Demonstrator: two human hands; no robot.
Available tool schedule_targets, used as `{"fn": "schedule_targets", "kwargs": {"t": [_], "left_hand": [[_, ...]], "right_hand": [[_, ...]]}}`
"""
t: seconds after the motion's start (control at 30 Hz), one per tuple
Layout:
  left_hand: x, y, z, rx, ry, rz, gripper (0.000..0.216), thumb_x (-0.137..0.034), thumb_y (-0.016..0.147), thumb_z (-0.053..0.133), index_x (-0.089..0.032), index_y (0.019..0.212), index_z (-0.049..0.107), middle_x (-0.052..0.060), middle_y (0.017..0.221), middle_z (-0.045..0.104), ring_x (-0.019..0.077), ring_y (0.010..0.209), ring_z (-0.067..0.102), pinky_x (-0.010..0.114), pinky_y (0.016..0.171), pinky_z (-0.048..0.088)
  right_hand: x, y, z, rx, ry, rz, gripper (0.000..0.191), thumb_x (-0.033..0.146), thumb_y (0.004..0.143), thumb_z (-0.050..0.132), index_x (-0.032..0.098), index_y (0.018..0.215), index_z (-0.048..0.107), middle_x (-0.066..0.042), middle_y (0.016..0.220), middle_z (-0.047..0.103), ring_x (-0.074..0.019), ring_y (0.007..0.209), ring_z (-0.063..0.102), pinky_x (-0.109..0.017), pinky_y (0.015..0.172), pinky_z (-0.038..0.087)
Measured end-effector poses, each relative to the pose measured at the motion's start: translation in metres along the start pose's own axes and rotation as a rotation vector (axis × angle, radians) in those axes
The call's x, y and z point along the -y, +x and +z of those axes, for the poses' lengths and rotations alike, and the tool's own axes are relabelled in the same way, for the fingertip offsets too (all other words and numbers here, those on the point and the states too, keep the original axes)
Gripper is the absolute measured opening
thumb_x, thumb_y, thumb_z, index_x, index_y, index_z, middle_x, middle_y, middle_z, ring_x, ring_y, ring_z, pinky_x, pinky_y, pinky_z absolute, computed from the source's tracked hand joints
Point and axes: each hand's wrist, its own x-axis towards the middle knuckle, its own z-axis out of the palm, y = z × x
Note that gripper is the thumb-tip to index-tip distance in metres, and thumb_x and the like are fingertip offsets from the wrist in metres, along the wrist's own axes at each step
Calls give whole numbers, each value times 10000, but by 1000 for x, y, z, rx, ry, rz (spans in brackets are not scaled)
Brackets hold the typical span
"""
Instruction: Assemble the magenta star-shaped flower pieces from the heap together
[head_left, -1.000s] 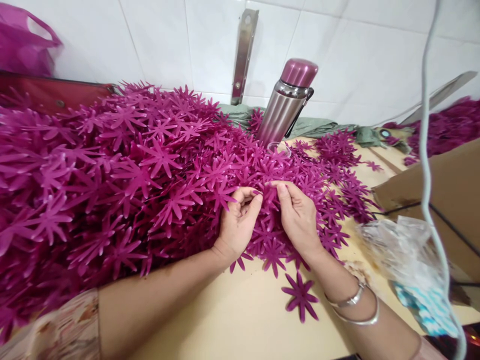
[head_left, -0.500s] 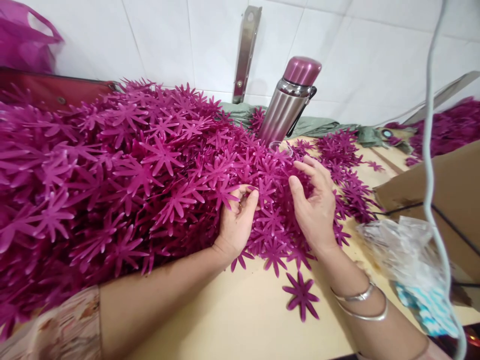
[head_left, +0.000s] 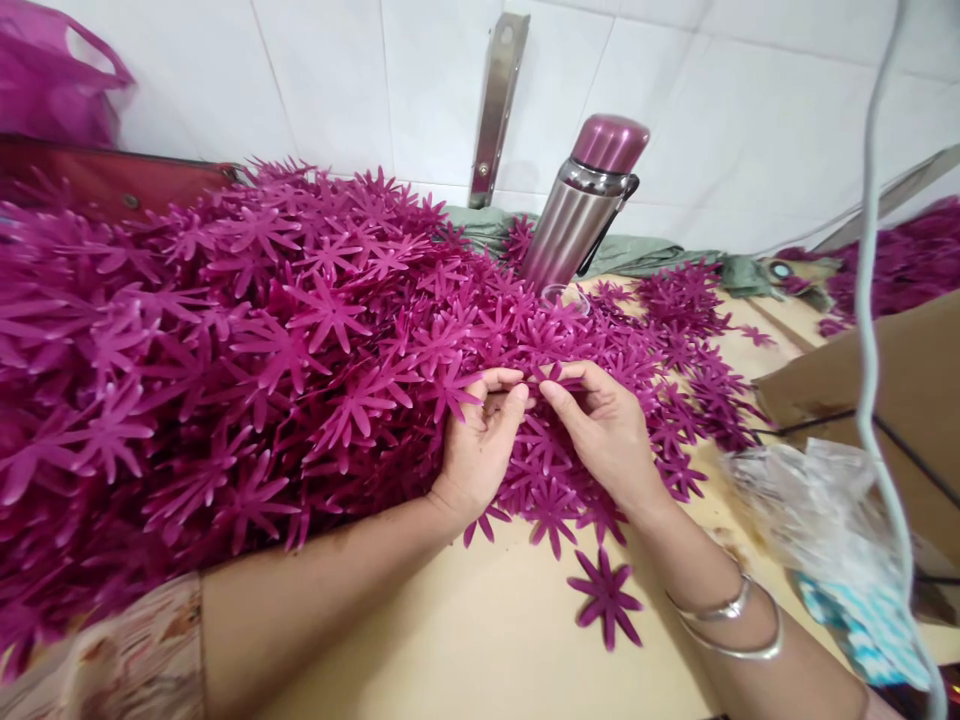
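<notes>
I watch close fingertip handling: the right hand (head_left: 611,438) pinches a purple petal piece (head_left: 555,371) beside the left hand (head_left: 478,455), whose grip I cannot tell, above the near right of the heap (head_left: 330,312) on the worktop (head_left: 442,640). The next move seems to need light fingers.

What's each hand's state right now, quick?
Left hand: pinched closed; what it holds, if anything, cannot be told.
Right hand: closed, seemingly pinching a magenta flower piece.

Right hand (head_left: 609,440) back beside the left hand (head_left: 480,450), drawn in from its spread pose half a second ago.
</notes>
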Motion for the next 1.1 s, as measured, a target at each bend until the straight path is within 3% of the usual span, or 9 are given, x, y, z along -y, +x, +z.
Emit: {"fn": "schedule_targets", "kwargs": {"t": [0.2,0.37,0.63,0.83,1.1], "left_hand": [[-1,-2,0,34,12,-34,179,-301,927,711,-193,1058,653,23,986,720,127,885,679,265,876,547],[-4,-2,1,34,67,-33,139,-302,932,686,-186,1007,668,0,886,698,116,799,632,244,791,534],[-1,-1,-1,57,94,40,124,-295,934,677,-197,1008,662,33,1032,713,155,978,666,285,941,519],[0,-1,-2,37,145,101,131,-308,964,642,-189,1002,679,52,1079,702,171,1057,651,312,1017,495],[0,-1,-2,1,46,-47,280,-464,921,708,-195,914,631,7,871,673,148,814,662,295,809,572]], "right_hand": [[6,-2,-2,-9,-127,-77,140,359,991,626,237,924,610,-13,900,634,-197,899,609,-339,866,471],[10,-2,0,2,-223,-132,335,358,1058,494,242,744,475,-2,793,520,-195,862,544,-343,853,453],[12,-5,7,66,-219,-172,289,322,1086,414,247,835,538,-39,934,600,-218,967,532,-399,954,430],[15,-5,8,11,-95,-63,285,371,1064,474,236,858,618,-58,1048,626,-214,1042,587,-396,1002,451],[2,2,4,-116,231,127,273,475,1001,607,277,1077,779,-25,1125,752,-219,1119,667,-407,1109,446]]}}
